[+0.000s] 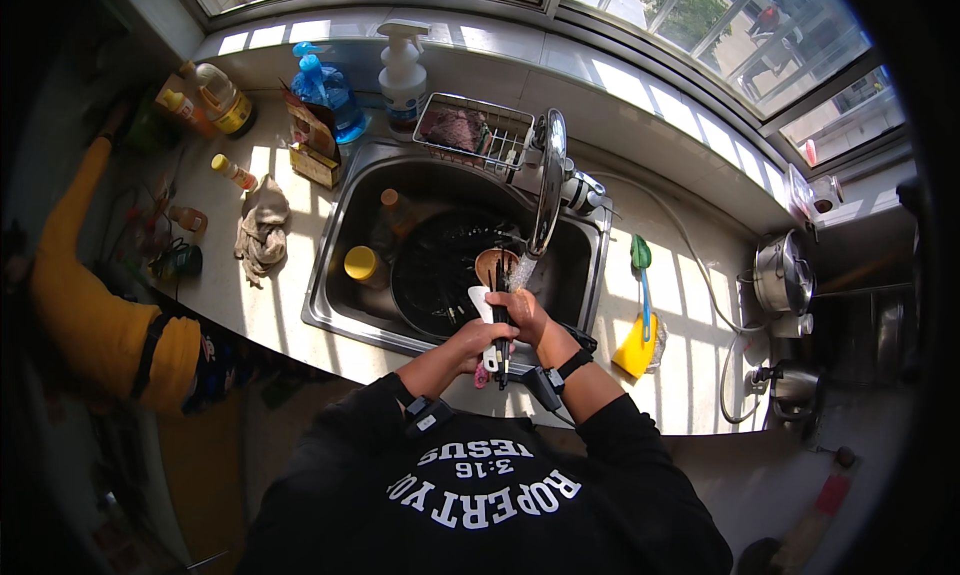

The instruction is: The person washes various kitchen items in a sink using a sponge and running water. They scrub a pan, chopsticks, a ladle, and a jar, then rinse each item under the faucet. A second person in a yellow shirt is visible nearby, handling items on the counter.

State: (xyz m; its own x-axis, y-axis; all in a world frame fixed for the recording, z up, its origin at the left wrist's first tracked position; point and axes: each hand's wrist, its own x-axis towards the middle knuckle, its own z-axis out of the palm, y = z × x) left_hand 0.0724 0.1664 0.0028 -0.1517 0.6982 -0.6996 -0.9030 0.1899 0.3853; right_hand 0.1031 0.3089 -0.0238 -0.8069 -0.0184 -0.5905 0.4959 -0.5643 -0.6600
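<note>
Over the front part of a steel sink point(324, 294), my left hand point(478, 340) and my right hand point(527, 314) grip a bundle of dark chopsticks point(501, 350). A white long-handled utensil point(480, 305) is held along with them. Water point(521, 273) runs from the curved chrome faucet point(553, 177) onto the upper end of the bundle, by my right hand. Just beyond the bundle is a brown bowl-shaped piece point(491, 260); whether it belongs to a held ladle I cannot tell. Below lies a large dark pan point(420, 275) in the sink.
A yellow-lidded jar point(361, 263) stands in the sink's left side. Left on the counter are a rag point(262, 226), bottles point(217, 99) and a spray bottle point(401, 72). At right lie a brush point(643, 264) and yellow cloth point(636, 346). Another person's yellow sleeve point(82, 275) is at far left.
</note>
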